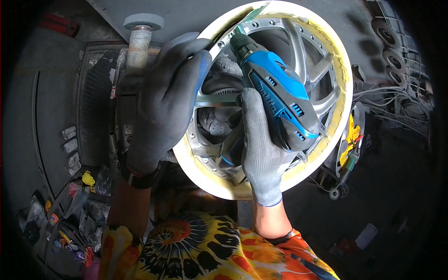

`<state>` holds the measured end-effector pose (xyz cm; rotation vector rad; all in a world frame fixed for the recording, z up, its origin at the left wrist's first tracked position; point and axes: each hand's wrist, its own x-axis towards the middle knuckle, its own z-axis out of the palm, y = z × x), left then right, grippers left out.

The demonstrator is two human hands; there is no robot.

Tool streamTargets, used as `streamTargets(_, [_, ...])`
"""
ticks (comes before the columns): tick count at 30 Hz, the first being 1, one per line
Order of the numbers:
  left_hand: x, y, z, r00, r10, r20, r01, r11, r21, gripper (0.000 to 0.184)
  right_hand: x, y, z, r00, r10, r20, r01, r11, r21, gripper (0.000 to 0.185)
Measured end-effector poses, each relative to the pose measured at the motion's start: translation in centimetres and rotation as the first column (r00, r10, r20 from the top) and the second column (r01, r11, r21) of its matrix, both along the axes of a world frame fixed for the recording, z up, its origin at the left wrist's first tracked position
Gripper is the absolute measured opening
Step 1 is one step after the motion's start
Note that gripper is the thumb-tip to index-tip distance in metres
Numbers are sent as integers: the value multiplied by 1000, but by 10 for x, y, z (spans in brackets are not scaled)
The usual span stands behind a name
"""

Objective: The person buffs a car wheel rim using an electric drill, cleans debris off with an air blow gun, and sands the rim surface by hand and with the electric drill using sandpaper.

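Observation:
A silver spoked wheel rim (322, 107) with yellowish tape around its edge faces me. My right hand (265, 144), in a grey glove, is wrapped round the handle of a blue and black cordless drill (275, 88). The drill's chuck points to the upper left, with a green attachment at its tip close to the rim's inner edge. On the rim's left side lies my gloved left hand (170, 93), its fingers bent together over the taped edge; the side against the rim is partly hidden.
A round-topped post (143, 21) stands behind my left hand. At the right are a grinder (346, 170), cables (396, 95) and several small wheels on a rack. Bags and assorted items lie at the lower left.

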<state>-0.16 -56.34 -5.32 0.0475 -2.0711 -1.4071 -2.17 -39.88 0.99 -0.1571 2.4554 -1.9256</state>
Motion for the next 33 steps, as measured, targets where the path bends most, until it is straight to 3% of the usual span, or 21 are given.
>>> streamTargets(1, [0,-1,-1,1000,2,-20,-3,999,-53,22,1,2,-4,1000,1,1,-1,1000,0,42])
streamTargets(3, [1,-2,0,1000,22,-17,-24,992,-125,22,2,7,-14,973,94,-212,-48,976,214,45])
streamTargets(5, [1,-2,0,999,42,-17,-45,980,-194,22,4,8,-12,983,89,-160,-50,971,233,45])
streamTargets(7, [0,-1,-1,1000,-13,-5,13,999,39,22,4,7,-9,991,81,-111,-51,966,252,44])
streamTargets(9, [0,-1,-1,1000,-14,1,14,1000,28,22,2,4,-6,1000,7,-7,-5,982,187,44])
streamTargets(11, [0,-1,-1,1000,-13,6,13,1000,16,22,3,5,-9,1000,4,-15,-2,987,160,45])
streamTargets(13, [1,1,0,999,-28,29,25,994,107,23,6,13,-16,991,80,-109,-39,942,333,47])
streamTargets(14, [1,1,0,999,-28,28,24,994,108,23,4,12,-15,991,80,-110,-39,942,334,47])
streamTargets(16, [0,2,1,1000,-15,-2,15,995,94,23,-2,8,-11,987,76,-139,-58,990,131,53])
streamTargets(20, [1,0,3,1000,-2,21,1,1000,27,23,3,5,-10,1000,-17,5,16,989,144,59])
streamTargets(22, [1,2,3,1000,-25,18,23,992,122,23,5,14,-27,939,111,-327,8,940,342,64])
streamTargets(25, [2,2,5,999,-30,27,26,989,144,23,11,15,-18,972,82,-219,-12,952,307,63])
streamTargets(29, [0,2,1,999,-32,4,31,984,178,22,2,10,-26,949,100,-298,22,924,382,63])
streamTargets(32, [-2,1,0,999,-35,-26,37,993,112,22,4,12,-17,938,138,-316,9,906,422,64])
streamTargets(33, [-3,2,0,999,-46,-12,48,980,192,22,7,13,-16,938,141,-316,6,906,423,64])
